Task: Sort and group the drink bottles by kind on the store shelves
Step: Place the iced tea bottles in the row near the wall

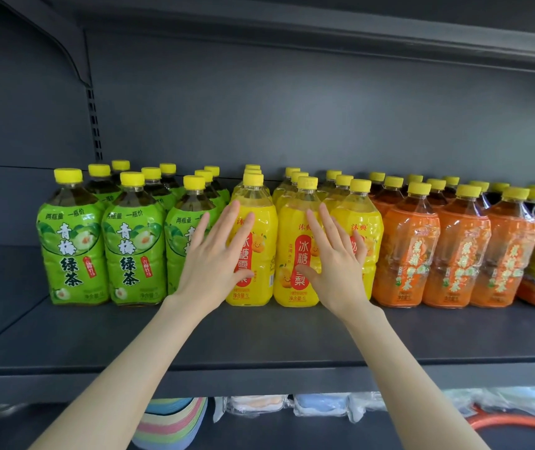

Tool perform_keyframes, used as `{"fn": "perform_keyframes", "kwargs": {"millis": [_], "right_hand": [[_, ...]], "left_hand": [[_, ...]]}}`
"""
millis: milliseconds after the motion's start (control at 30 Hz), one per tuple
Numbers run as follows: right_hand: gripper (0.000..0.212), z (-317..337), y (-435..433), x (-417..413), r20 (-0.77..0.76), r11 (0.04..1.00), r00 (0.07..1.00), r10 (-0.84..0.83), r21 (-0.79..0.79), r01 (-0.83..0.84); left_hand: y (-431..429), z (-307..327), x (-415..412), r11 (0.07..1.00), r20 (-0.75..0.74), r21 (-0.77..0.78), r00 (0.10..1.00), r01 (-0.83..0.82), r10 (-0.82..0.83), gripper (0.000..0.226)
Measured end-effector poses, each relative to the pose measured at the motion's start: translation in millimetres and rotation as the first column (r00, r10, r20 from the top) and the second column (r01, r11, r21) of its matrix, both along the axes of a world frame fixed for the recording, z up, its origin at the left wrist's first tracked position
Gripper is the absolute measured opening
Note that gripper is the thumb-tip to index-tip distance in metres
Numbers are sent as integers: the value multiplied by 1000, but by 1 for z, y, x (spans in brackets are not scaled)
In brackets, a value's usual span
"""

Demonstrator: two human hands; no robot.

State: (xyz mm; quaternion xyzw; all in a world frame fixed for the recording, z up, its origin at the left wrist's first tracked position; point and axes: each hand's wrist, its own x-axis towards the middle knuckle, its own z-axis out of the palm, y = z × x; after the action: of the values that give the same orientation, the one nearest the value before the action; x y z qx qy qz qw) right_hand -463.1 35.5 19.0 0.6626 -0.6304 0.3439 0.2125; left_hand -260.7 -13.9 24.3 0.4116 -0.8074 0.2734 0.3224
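**While kinds stand grouped, hands square the row**

Since green bottles (pixel 71 248), yellow bottles (pixel 295 254) and orange bottles (pixel 408 254) stand in separate blocks on the shelf (pixel 259 336), this looks like final tidying. Left hand (pixel 214 254) and right hand (pixel 337 261) lie flat, fingers straight and spread, against the yellow fronts. Next: an even push back.

At 9 o'clock, the green-label bottles (pixel 73 245) read 两瓶量 一瓶价 along the top, 青梅绿茶 in large characters, 青梅竹马 on a small red tag and 净含量:1L at the foot. Near centre, the yellow-label bottles (pixel 295 251) carry 冰糖雪梨 on a red panel, with 净含量:1L below. At 3 o'clock, the orange-label bottles (pixel 460 254) seem to read 茉莉蜜茶, though the wrinkled film blurs it.
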Motion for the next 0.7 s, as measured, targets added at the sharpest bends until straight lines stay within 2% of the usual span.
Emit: {"fn": "perform_keyframes", "kwargs": {"millis": [700], "right_hand": [[92,-1,0,4,-47,999,998,-47,-15,46]], "left_hand": [[5,1,-6,998,40,-12,997,-66,66,106]]}}
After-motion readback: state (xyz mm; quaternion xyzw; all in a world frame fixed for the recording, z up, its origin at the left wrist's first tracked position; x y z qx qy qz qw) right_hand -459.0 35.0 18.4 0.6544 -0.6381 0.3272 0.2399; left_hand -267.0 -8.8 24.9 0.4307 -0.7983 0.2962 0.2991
